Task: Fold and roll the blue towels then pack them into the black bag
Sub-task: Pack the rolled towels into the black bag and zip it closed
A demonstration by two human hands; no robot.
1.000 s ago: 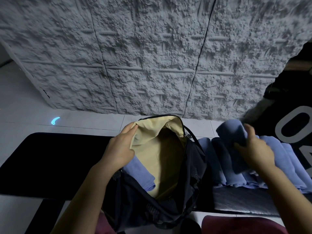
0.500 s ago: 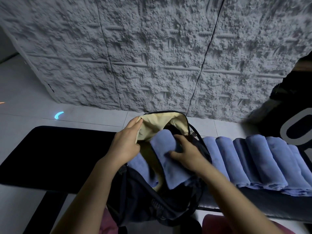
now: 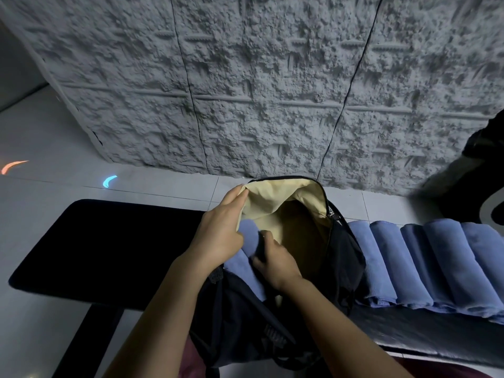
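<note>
The left hand pinches the cream-lined rim of the black fabric bag; inside, the right hand curls around a rolled blue towel just beside it.

We see a dim, cool-toned picture. Soft light rakes the rough wall, its relief throwing small shadows. The black bag and black surface sink into near-featureless dark. An orange flare and a cyan flare glow on the floor. Our wide lens bends the edges; the far right smears.
</note>
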